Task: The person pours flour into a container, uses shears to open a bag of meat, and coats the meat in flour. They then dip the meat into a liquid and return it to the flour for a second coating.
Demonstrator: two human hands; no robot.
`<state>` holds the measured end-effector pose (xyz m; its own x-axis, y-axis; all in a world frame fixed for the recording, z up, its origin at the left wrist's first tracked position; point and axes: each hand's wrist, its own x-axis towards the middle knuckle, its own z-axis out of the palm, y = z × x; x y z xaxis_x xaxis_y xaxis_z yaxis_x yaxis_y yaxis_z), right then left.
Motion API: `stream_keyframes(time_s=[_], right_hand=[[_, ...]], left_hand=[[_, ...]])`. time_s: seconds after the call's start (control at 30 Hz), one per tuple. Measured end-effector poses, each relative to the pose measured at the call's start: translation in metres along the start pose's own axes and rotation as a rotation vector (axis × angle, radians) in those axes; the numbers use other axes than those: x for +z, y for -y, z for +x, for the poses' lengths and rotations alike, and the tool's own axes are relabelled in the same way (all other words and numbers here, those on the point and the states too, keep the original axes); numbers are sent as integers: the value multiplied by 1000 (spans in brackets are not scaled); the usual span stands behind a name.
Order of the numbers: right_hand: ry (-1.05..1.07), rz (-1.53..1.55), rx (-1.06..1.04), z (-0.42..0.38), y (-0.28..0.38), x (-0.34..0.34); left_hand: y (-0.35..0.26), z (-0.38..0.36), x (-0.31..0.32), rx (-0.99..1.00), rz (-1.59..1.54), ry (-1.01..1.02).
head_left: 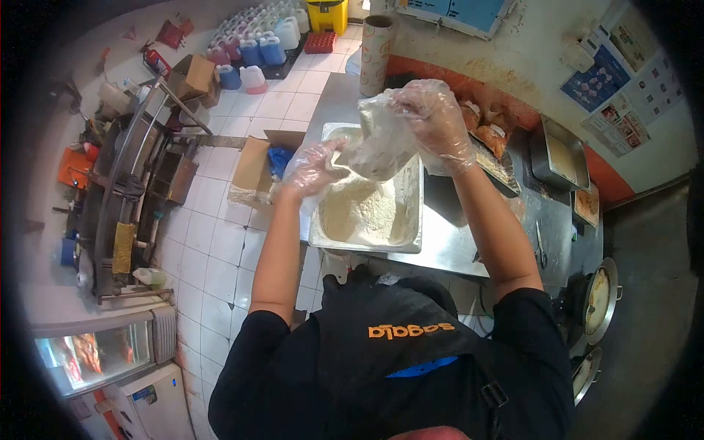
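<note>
Both my hands wear thin clear plastic gloves. My right hand (434, 121) grips the top of a clear plastic bag of flour (378, 141), held tilted above a rectangular steel tray (367, 244) that holds a heap of pale flour (359, 213). My left hand (314, 167) holds the bag's lower end, just over the tray's left rim. The tray rests on a steel counter (447, 246) in front of me.
An open cardboard box (253, 172) sits on the tiled floor left of the counter. Jugs (253, 48) stand at the back. Another steel pan (561, 154) and fried pieces (488, 132) lie to the right. A metal rack (125, 198) stands at the left.
</note>
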<state>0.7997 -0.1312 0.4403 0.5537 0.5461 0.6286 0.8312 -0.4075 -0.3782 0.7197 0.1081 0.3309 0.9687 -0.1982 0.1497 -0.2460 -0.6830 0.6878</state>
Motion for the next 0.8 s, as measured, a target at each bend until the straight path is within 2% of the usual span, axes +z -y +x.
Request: stream_keyframes(time_s=[0.03,0.07,0.1,0.17,0.2,0.27,0.33,0.4,0.57,0.6,0.7,0.77,0.8], right_hand=[[-74,8,-24,-2,-1,0],[-66,10,-27,-3,-3,0],[-82,17,8,-5,-4,0],[-101,23,40,-5,-4,0],[-164,38,27,-6,-2,0],[-225,52,16,-9,-4,-1],[-262,94,122,-13,-11,-1],[-267,95,132,-15,-12,1],[-291,117,146,-13,-12,-1],[-279,192,200,-13,-16,-1],[-299,240,249,-13,-15,-9],[-326,218,247,-18,-17,-12],[-375,168,229,-24,-24,-13]], left_hand=[[5,-2,6,-98,-31,45],[6,-6,18,-129,-39,-77],[5,-4,21,-133,-43,-81],[8,3,26,-330,-61,-64],[14,3,29,-329,-62,-65],[27,3,41,-252,-43,-226],[35,6,44,-230,16,-203],[36,7,48,-210,72,-180],[37,9,69,-267,-131,-153],[45,10,75,-267,-132,-150],[57,14,80,-180,-273,-247],[40,12,67,-290,-256,-289],[40,14,63,-322,-125,-327]])
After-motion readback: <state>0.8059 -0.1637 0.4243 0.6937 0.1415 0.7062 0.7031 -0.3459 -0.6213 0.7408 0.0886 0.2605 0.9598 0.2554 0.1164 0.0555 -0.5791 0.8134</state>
